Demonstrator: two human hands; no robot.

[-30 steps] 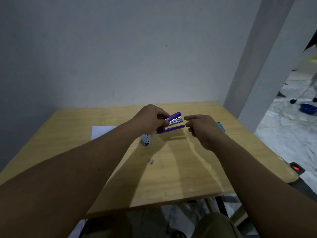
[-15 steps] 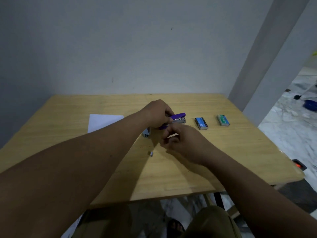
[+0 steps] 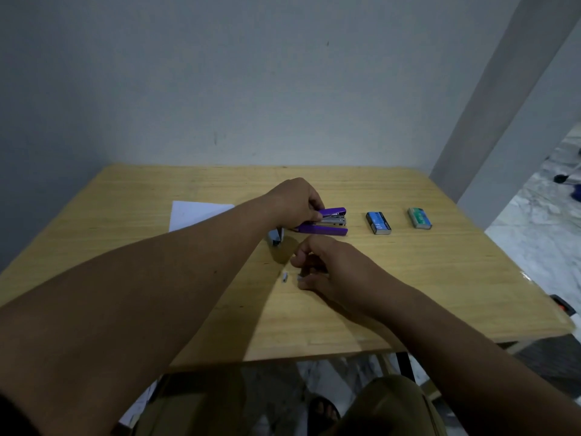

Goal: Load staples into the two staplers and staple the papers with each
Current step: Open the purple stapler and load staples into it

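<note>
My left hand grips the rear of a purple stapler, which rests on the wooden table with its top lifted and the metal magazine showing. My right hand hovers low over the table in front of it, fingers curled loosely, fingertips beside a small strip of staples lying on the wood. Whether those fingers pinch anything is hidden. A second, pale blue-grey stapler peeks out from under my left forearm. White paper lies at the back left.
Two small staple boxes lie to the right of the purple stapler: a blue one and a green one. A grey wall backs the table. The table's right edge drops to a marble floor, and my knee shows below the front edge.
The purple stapler came down from mid-air onto the table, still in my left hand. My right hand drew away from the stapler and dropped toward the loose staples nearer me.
</note>
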